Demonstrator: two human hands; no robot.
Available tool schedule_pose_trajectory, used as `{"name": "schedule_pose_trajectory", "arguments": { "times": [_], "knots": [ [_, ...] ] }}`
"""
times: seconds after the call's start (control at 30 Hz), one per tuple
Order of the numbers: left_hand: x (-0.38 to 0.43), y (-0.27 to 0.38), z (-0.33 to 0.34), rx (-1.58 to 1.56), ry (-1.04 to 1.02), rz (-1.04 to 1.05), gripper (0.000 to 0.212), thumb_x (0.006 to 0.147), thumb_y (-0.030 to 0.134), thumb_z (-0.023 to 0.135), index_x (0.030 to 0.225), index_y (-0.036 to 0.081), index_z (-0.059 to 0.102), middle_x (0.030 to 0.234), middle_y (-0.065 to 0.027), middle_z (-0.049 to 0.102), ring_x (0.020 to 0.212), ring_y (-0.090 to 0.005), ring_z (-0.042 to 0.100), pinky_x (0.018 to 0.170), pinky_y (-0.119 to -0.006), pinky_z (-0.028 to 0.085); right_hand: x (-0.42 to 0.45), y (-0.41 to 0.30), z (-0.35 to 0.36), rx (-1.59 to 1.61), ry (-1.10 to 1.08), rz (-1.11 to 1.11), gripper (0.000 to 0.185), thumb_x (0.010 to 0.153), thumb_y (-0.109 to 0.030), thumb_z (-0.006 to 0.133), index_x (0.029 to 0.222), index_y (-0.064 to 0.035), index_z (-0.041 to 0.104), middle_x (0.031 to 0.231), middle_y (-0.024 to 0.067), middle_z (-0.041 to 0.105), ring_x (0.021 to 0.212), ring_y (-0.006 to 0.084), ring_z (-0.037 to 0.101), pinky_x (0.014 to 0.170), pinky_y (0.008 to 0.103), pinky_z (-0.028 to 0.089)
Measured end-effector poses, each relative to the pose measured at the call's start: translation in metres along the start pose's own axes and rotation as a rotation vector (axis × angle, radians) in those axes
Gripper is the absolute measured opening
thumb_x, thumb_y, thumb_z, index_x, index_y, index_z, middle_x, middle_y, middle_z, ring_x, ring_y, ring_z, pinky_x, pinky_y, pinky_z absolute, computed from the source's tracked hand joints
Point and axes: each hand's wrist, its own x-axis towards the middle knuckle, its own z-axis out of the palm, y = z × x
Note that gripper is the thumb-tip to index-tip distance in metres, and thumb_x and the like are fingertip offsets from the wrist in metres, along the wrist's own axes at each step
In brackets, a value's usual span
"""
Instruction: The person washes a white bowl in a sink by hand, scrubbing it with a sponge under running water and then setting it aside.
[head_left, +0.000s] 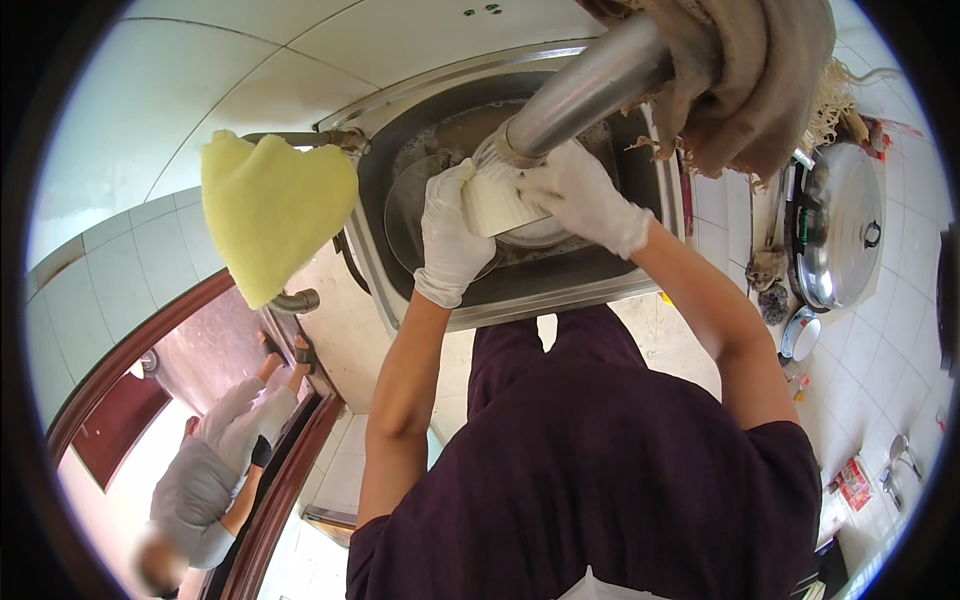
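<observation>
My left hand (456, 232), in a white glove, grips the left side of a pale white dish (495, 201), tilted beneath the faucet. Water streams from the metal faucet (585, 86) onto it. My right hand (589, 199), also gloved, touches the dish's right side; its fingers are blurred, and whether they grip it is unclear. Both hands are over a dark sink basin (637, 161) holding murky, foamy water. Under the dish lies a white round dish (536, 234), partly hidden. A large round pan or bowl (405, 214) sits left of it, partly behind my left hand.
A yellow cloth (277, 210) hangs over a pipe at the left. Brown cloth (750, 82) drapes over the faucet. To the right stand a lidded metal pan (840, 225), a scouring pad (772, 304) and a small bowl (801, 334). Another person (217, 465) is beyond the doorway, lower left.
</observation>
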Motion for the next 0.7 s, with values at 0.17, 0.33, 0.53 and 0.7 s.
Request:
{"name": "schedule_pose_trajectory", "arguments": {
  "times": [0.17, 0.33, 0.53, 0.7],
  "knots": [
    [0.003, 0.003, 0.002, 0.057, -0.023, 0.028, 0.055, 0.065, -0.003, 0.067, 0.12, -0.001, 0.056, 0.115, -0.0202, 0.059, 0.108, -0.0388, 0.054, 0.093, -0.043, 0.047, 0.007, -0.001, 0.005, -0.013, -0.058, 0.14, 0.015, 0.08, -0.018, 0.066, 0.089, -0.0052, 0.067, 0.104, 0.0095, 0.06, 0.106, 0.0321, 0.053, 0.086, 0.0417, 0.049],
    [0.002, -0.002, -0.002, 0.042, -0.001, 0.031, 0.057, 0.064, -0.004, 0.068, 0.12, -0.001, 0.056, 0.114, -0.0201, 0.059, 0.106, -0.039, 0.054, 0.092, -0.044, 0.047, -0.003, -0.011, 0.004, 0.031, -0.06, 0.071, 0.013, 0.08, -0.016, 0.065, 0.088, -0.0057, 0.067, 0.104, 0.0084, 0.061, 0.107, 0.0304, 0.054, 0.086, 0.0401, 0.05],
    [0.005, 0.001, 0.002, 0.064, -0.022, 0.049, 0.058, 0.064, -0.004, 0.068, 0.12, -0.001, 0.055, 0.114, -0.02, 0.059, 0.107, -0.039, 0.054, 0.092, -0.044, 0.047, 0.016, 0.008, 0.014, 0.009, 0.028, 0.162, 0.011, 0.077, -0.014, 0.067, 0.086, -0.0075, 0.068, 0.099, 0.0046, 0.062, 0.103, 0.0294, 0.054, 0.082, 0.0392, 0.051],
    [0.002, 0.004, 0.0, 0.072, -0.031, 0.04, 0.059, 0.063, -0.004, 0.067, 0.121, -0.001, 0.055, 0.114, -0.02, 0.059, 0.106, -0.0391, 0.054, 0.093, -0.044, 0.047, -0.016, 0.003, 0.005, -0.042, -0.03, -0.146, 0.02, 0.081, -0.014, 0.065, 0.1, -0.0067, 0.063, 0.097, 0.0101, 0.063, 0.098, 0.0317, 0.059, 0.076, 0.0421, 0.053]
  ]
}}
